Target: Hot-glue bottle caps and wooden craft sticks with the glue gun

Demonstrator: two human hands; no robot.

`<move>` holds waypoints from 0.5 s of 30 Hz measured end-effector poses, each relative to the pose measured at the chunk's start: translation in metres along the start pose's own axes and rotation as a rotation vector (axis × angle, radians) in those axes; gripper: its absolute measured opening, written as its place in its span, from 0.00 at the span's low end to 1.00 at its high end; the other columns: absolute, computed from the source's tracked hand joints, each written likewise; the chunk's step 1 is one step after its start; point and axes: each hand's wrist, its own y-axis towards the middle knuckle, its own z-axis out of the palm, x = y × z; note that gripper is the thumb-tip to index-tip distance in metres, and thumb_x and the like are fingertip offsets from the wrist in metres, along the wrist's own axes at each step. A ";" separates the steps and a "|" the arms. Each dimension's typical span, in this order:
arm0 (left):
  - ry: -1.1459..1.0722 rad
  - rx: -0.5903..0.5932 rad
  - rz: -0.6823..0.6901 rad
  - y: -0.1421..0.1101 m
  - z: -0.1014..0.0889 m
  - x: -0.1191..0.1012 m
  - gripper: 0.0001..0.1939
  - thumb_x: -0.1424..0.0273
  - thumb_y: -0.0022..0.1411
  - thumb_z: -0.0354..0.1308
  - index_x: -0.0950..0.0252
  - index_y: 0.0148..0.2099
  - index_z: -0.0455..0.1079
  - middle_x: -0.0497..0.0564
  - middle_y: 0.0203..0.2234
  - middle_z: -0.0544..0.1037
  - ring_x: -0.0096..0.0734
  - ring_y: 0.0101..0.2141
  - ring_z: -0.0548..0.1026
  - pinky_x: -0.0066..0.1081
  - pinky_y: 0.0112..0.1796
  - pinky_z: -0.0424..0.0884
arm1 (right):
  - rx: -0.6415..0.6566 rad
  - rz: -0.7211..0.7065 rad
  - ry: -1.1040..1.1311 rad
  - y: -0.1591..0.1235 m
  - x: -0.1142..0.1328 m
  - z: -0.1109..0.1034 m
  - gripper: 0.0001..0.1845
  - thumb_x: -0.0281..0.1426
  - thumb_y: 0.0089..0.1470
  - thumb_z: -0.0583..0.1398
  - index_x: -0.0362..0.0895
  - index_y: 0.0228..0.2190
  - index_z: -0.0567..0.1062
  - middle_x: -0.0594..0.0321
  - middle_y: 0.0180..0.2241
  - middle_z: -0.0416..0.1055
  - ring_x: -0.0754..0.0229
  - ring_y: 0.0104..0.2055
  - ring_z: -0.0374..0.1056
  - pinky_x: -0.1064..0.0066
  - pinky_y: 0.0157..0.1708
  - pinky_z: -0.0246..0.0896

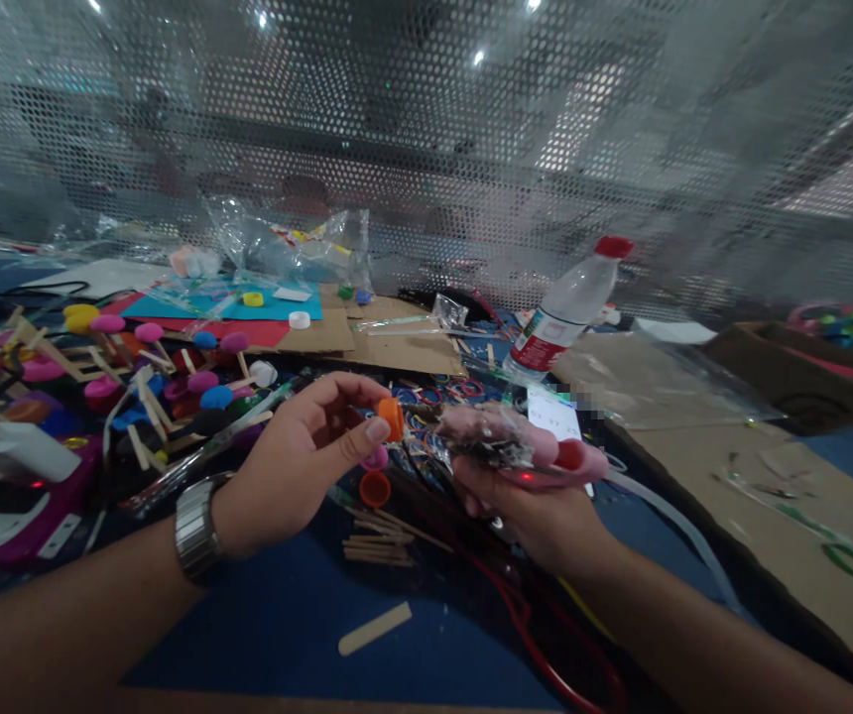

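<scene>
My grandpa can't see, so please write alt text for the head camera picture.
A left hand holds an orange cap near the tip of a pink glue gun in the right hand, above a blue table with wooden sticks; a red-capped bottle is behind.

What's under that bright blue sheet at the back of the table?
A red sheet pokes out from under the near and left sides of the blue sheet, with brown cardboard to the right. Anything fully beneath the blue one is covered, so I can't tell.
</scene>
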 end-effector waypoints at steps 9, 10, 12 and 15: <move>-0.006 0.008 0.010 0.000 -0.001 0.000 0.18 0.64 0.60 0.69 0.64 0.49 0.70 0.51 0.38 0.76 0.29 0.34 0.76 0.30 0.35 0.76 | 0.013 0.000 0.017 0.001 -0.001 0.000 0.20 0.47 0.55 0.67 0.47 0.44 0.78 0.71 0.19 0.65 0.62 0.19 0.61 0.70 0.18 0.59; -0.016 0.007 0.012 0.000 -0.001 0.000 0.18 0.64 0.60 0.69 0.64 0.49 0.70 0.51 0.38 0.76 0.29 0.33 0.76 0.29 0.35 0.76 | 0.012 0.003 0.021 0.001 -0.001 0.000 0.20 0.47 0.55 0.67 0.48 0.44 0.78 0.71 0.19 0.65 0.62 0.19 0.61 0.69 0.18 0.60; -0.036 -0.003 0.020 0.000 -0.001 0.001 0.18 0.64 0.60 0.70 0.64 0.49 0.70 0.50 0.39 0.76 0.28 0.34 0.76 0.29 0.35 0.76 | 0.021 -0.002 0.025 0.001 -0.001 0.000 0.20 0.46 0.55 0.67 0.48 0.44 0.78 0.71 0.18 0.65 0.62 0.19 0.60 0.70 0.18 0.59; -0.046 -0.005 0.026 0.000 -0.002 0.000 0.18 0.65 0.60 0.70 0.63 0.48 0.71 0.50 0.40 0.77 0.28 0.34 0.77 0.29 0.36 0.76 | 0.051 -0.021 0.012 0.001 0.005 0.001 0.17 0.45 0.55 0.67 0.48 0.42 0.79 0.70 0.18 0.65 0.62 0.19 0.60 0.70 0.17 0.59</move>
